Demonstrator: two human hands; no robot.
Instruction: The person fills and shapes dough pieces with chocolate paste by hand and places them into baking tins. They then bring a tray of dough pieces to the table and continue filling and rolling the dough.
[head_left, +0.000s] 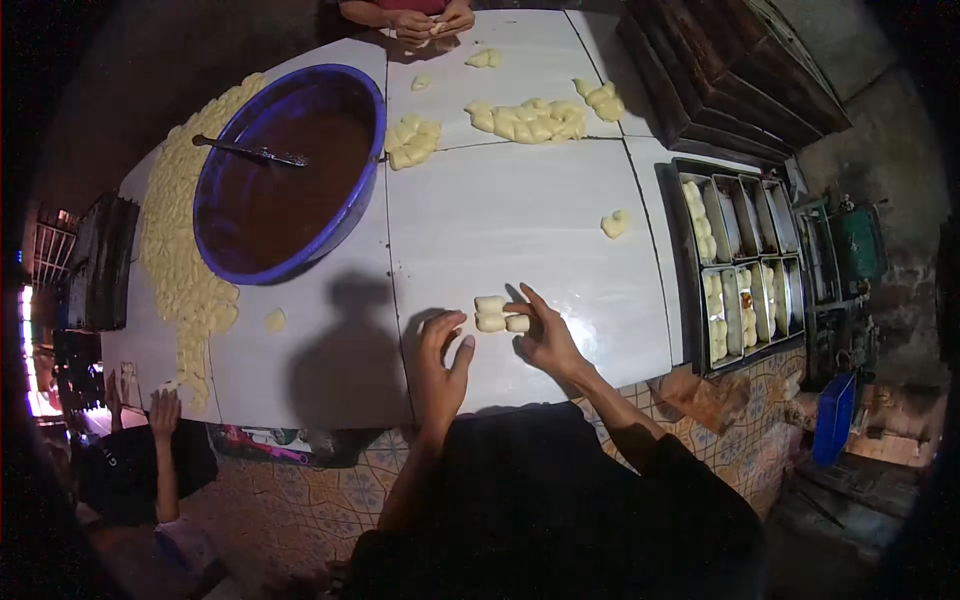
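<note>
Dough rolls (490, 322): probably light, soft, easily dented, best cupped by their sides; left hand (441, 362) spread beside them; right hand (548, 342) at one, whether pinching unclear

Small pale lettering (110, 457) stands on a dark garment (132, 480) at lower left. It is only partly legible.
</note>
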